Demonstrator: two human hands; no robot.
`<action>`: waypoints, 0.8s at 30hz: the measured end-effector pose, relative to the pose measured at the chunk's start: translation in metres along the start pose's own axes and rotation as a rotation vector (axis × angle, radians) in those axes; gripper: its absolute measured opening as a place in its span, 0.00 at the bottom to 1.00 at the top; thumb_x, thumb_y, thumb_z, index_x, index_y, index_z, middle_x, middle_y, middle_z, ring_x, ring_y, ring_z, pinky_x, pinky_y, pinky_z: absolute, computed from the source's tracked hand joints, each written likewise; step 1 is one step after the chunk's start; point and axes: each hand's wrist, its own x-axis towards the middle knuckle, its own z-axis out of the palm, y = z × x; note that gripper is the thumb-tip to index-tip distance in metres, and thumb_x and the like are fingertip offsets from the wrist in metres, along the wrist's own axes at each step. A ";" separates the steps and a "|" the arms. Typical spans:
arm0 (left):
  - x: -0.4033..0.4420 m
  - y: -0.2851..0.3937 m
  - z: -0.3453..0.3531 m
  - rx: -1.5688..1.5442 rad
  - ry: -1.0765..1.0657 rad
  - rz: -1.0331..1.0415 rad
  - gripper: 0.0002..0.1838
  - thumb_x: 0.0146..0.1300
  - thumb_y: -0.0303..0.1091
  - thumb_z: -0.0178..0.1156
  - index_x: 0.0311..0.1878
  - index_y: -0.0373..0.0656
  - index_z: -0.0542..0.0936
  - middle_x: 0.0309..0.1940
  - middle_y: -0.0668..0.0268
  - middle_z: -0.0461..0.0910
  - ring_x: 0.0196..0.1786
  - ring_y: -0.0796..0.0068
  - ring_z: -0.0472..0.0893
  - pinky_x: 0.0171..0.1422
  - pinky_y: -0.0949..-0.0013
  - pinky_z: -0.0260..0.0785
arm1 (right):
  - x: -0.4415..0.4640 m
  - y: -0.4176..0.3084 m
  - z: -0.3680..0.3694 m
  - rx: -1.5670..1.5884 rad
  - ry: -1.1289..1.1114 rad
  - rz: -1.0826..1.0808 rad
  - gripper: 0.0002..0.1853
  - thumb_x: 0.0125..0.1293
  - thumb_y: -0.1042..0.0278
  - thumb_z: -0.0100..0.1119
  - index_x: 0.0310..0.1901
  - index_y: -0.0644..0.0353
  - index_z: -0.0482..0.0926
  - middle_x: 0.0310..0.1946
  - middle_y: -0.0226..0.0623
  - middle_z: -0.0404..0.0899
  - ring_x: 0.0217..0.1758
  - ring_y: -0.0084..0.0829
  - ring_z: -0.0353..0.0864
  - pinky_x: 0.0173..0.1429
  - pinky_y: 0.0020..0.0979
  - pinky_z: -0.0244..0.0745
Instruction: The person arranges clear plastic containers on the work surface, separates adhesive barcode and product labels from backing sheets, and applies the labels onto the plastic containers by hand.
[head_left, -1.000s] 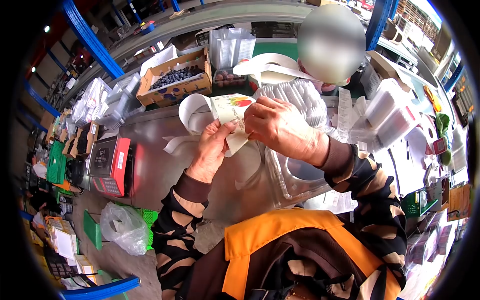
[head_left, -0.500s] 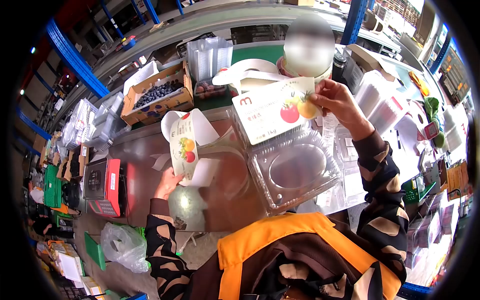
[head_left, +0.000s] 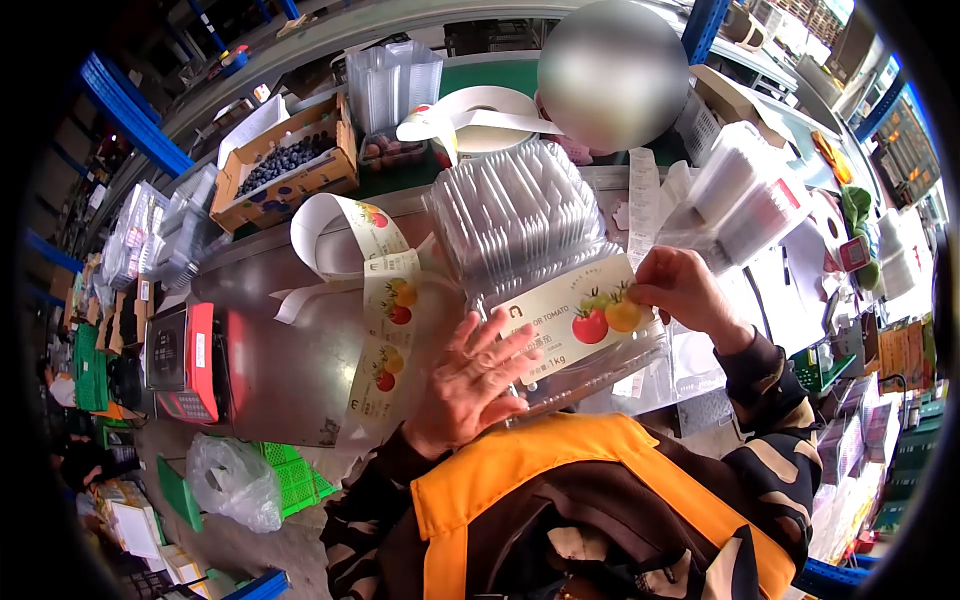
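Note:
A cream tomato label (head_left: 560,325) printed with red and yellow tomatoes lies over a clear plastic clamshell box (head_left: 620,365) in front of me. My right hand (head_left: 683,290) pinches the label's right end. My left hand (head_left: 475,375) has its fingers spread, fingertips at the label's left edge; whether they touch it cannot be made out. Left of that hand, a strip of tomato labels (head_left: 385,340) runs along the metal table, its upper part curling into a loop. Directly behind the box stands a stack of clear clamshell boxes (head_left: 520,215).
A red scale (head_left: 190,360) sits at the table's left. Behind are a carton of blueberries (head_left: 285,170), a label roll (head_left: 490,110) and upright clear trays (head_left: 395,85). More plastic containers (head_left: 750,200) stand at right. A person with a blurred head is across the table.
My left hand has let go of the label strip and moved right to the box, opening its fingers. My right hand has lowered the label from above the stack onto the nearer box.

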 end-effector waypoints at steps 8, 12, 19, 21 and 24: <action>-0.055 -0.013 0.035 -0.219 0.262 -0.144 0.12 0.71 0.28 0.47 0.47 0.39 0.81 0.53 0.56 0.81 0.59 0.62 0.80 0.68 0.59 0.66 | -0.007 0.012 0.003 -0.738 0.560 -0.353 0.19 0.55 0.63 0.74 0.37 0.60 0.70 0.20 0.34 0.70 0.19 0.27 0.69 0.24 0.30 0.67; -0.103 -0.052 0.071 -0.311 0.449 -0.884 0.11 0.71 0.26 0.49 0.52 0.35 0.77 0.47 0.54 0.82 0.51 0.57 0.82 0.57 0.64 0.71 | -0.012 0.031 -0.024 -0.517 0.708 -0.283 0.11 0.61 0.74 0.67 0.35 0.60 0.71 0.14 0.28 0.65 0.17 0.18 0.61 0.23 0.25 0.58; -0.127 -0.272 0.188 -0.682 0.178 -1.206 0.23 0.73 0.46 0.48 0.57 0.34 0.76 0.46 0.52 0.82 0.52 0.57 0.81 0.54 0.61 0.72 | 0.003 -0.033 0.037 -0.480 0.428 -0.528 0.10 0.58 0.77 0.69 0.34 0.60 0.74 0.16 0.27 0.69 0.17 0.16 0.65 0.23 0.22 0.60; -0.109 -0.309 0.209 -0.780 0.227 -1.334 0.25 0.72 0.47 0.47 0.57 0.33 0.76 0.44 0.47 0.81 0.52 0.53 0.81 0.55 0.57 0.71 | 0.006 -0.042 0.047 -0.477 0.352 -0.568 0.11 0.58 0.76 0.70 0.34 0.59 0.74 0.16 0.27 0.70 0.17 0.15 0.66 0.23 0.22 0.62; -0.107 -0.348 0.230 -0.718 0.168 -1.291 0.26 0.72 0.47 0.45 0.56 0.31 0.77 0.42 0.43 0.81 0.51 0.50 0.81 0.55 0.55 0.71 | 0.013 -0.054 0.062 -0.476 0.251 -0.603 0.10 0.58 0.74 0.70 0.34 0.59 0.75 0.15 0.27 0.70 0.17 0.17 0.69 0.24 0.23 0.64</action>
